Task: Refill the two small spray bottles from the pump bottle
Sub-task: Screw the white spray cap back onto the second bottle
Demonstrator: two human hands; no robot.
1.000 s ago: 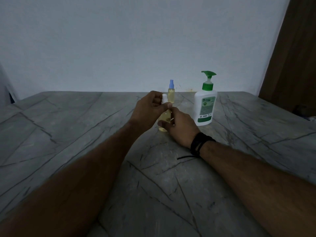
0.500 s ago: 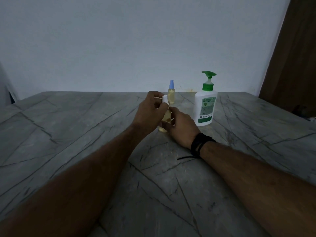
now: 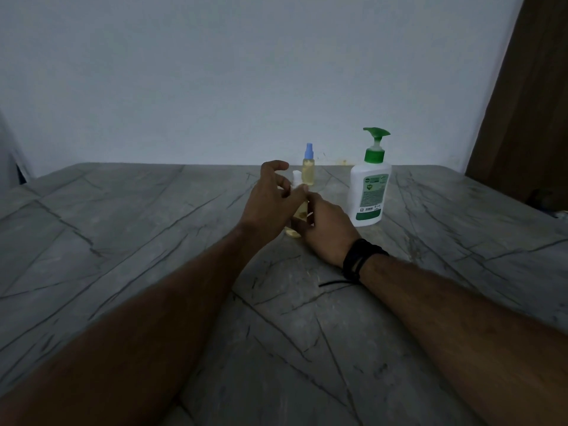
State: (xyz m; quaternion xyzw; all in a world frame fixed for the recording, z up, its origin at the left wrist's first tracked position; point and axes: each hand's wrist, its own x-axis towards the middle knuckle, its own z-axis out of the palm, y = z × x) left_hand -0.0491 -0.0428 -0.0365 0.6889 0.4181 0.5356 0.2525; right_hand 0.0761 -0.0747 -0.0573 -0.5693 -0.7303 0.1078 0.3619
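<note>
Right, nearest me both forearms run out over the grey stone table, a black wristband on the right one. Where they meet, my right hand wraps the body of the near spray bottle, which stands on the table holding yellowish liquid. My left hand sits at its white spray cap: thumb and a finger pinch just below the cap at the neck, while the other fingers lift loose and curled above it. I judge I am threading the cap, though whether on or off I cannot tell from here.

The risk is in that twist. If the right hand's hold slackens, the bottle may turn with the cap or tip, and an unsealed neck would spill onto the stone. A cap started crooked could cross-thread and leak later.

Just beyond stands the second spray bottle, blue cap on, upright and also showing yellow liquid. A careless sweep of my left fingers could knock it over. The white pump bottle with its green pump stands to the right, near my right hand but apart from it.
</note>
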